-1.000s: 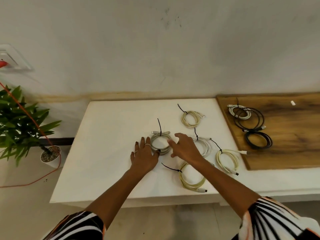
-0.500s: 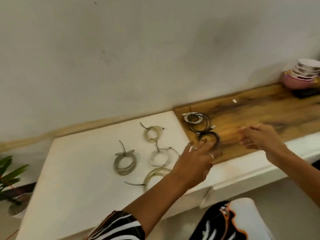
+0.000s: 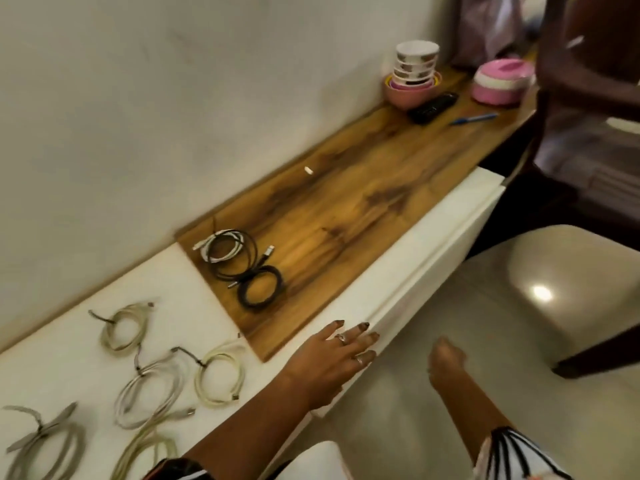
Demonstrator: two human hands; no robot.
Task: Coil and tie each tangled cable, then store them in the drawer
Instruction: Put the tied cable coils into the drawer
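Observation:
Several coiled, tied cream and grey cables lie on the white cabinet top (image 3: 69,358): one coil (image 3: 123,327) at the back, another (image 3: 152,393) in the middle, a third (image 3: 220,375) beside it. A white coil (image 3: 221,247) and a black coil (image 3: 261,287) sit on the wooden board (image 3: 346,209). My left hand (image 3: 332,358) lies with straight fingers on the top edge of the white drawer front (image 3: 433,258). Lower, in front of the drawer, my right hand (image 3: 446,362) is blurred and holds nothing I can see.
At the far end of the board stand stacked bowls (image 3: 414,74), a pink lidded container (image 3: 502,81), a black remote (image 3: 433,105) and a blue pen (image 3: 474,118). A beige cushioned seat (image 3: 554,289) sits close in front of the drawer; dark wooden furniture (image 3: 588,98) stands behind.
My view swung right along the cabinet. Both hands left the coils: the left moved to the drawer front's top edge, the right dropped from above the board to below the edge.

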